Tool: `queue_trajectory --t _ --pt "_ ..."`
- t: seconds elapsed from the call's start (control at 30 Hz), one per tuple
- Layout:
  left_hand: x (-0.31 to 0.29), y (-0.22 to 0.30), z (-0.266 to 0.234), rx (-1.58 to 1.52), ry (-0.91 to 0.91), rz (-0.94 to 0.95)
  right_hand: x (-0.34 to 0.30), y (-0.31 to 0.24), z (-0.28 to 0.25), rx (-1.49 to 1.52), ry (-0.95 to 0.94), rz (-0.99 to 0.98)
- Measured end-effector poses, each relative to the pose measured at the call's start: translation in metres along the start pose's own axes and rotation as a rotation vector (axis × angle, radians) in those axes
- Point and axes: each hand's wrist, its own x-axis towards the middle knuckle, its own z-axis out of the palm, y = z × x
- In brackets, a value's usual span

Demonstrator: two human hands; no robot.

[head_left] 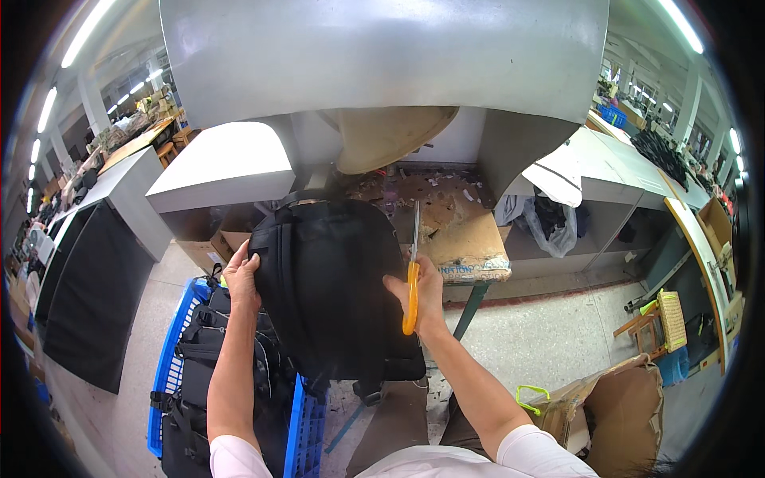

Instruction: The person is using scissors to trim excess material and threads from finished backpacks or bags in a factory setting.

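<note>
A black backpack (335,279) hangs upright in front of me, its lower end above my knees. My left hand (241,275) grips its left edge near the top, thumb in front and fingers behind. On the other side my right hand (424,291) is closed around orange-handled scissors (412,296), whose blades point up and away from me. The right thumb reaches toward the backpack's right side; whether it presses the fabric is hard to tell. Loose straps and a buckle (368,392) dangle from the backpack's bottom.
A blue plastic crate (177,334) packed with black backpacks stands at my left. Ahead, a worn small table (470,239) littered with scraps sits under a grey metal hood (382,56). A cardboard box (621,406) is at my lower right, and a wooden stool (657,327) stands beyond it.
</note>
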Motion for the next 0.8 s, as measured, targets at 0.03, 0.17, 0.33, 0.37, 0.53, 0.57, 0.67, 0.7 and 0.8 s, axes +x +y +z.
queue_trajectory --t 0.03,0.17,0.33,0.37,0.53,0.57,0.67,0.7,0.8 --pt "-0.001 0.0 0.0 0.01 -0.019 -0.016 -0.005 0.002 -0.001 -0.037 -0.001 0.003" --pt "-0.01 0.009 -0.003 0.017 -0.138 -0.054 -0.03 0.009 -0.011 -0.015 -0.033 0.098" --pt "-0.072 0.061 -0.038 0.09 -0.419 -0.167 -0.042 0.014 -0.031 0.087 -0.163 0.093" --pt "-0.089 0.076 -0.047 0.146 -0.44 -0.169 -0.04 0.015 -0.03 0.038 -0.206 0.075" --pt "-0.171 0.126 -0.061 0.22 -0.088 0.188 -0.06 0.011 0.001 -0.277 0.021 -0.338" --pt "-0.181 0.136 -0.063 0.248 0.0 0.18 -0.071 0.005 0.001 -0.214 0.023 -0.367" --pt "-0.207 0.141 -0.061 0.241 0.272 0.152 -0.117 -0.016 -0.011 -0.131 -0.277 -0.263" --pt "-0.211 0.135 -0.058 0.161 0.353 0.119 -0.136 -0.021 -0.016 -0.096 -0.42 -0.327" --pt "-0.218 0.113 -0.047 -0.033 0.414 0.09 -0.179 -0.021 -0.016 -0.153 -0.731 -0.568"
